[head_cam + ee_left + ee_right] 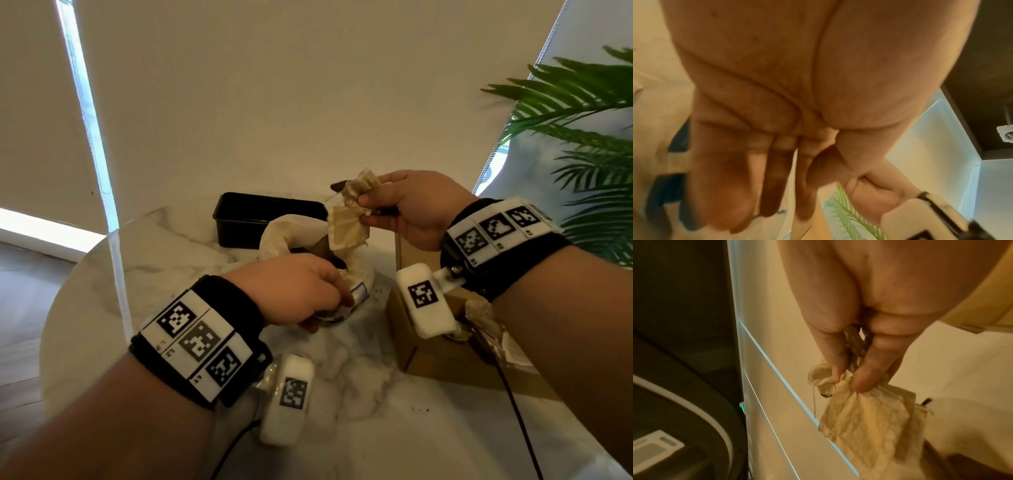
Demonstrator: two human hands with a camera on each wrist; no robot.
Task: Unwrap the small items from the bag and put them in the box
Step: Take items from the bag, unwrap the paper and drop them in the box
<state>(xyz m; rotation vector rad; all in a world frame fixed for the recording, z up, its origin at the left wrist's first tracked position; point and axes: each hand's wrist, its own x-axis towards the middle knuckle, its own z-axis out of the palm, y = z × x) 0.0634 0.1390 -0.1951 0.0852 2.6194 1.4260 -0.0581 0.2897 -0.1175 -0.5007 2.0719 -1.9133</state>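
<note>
No brand or readable writing shows anywhere; the only print is square black-and-white coded markers on the two wristbands, three on each band, plus one on each of the two white wrist cameras.

In the head view the right hand [407, 209] sits right of centre, raised above the surface [359, 370]. Its thumb and fingers pinch a crumpled tan wrapper [349, 222]; a small dark item [339, 186] pokes out at the wrapper's upper left. The right wrist view shows the same pinch, with the wrapper [865, 415] hanging below the fingertips [859, 381] and a loose thread trailing at its left.

The left hand [298, 287] is at the centre of the head view, fingers curled down onto the bag [274, 236], a pale bag with its rim rolled open, standing on the surface just below the wrapper. Something with a white and blue edge lies under the fingers, too hidden to name. In the left wrist view the fingers [725, 186] hang fairly straight and blurred, so I cannot tell whether this hand grips anything.

One black tub [253, 219] stands behind the bag, upper centre. One brown cardboard box [428, 353] lies at the lower right, under the right wrist, with tan paper scraps [479, 311] in it. One green plant [589, 137] fills the upper right.
</note>
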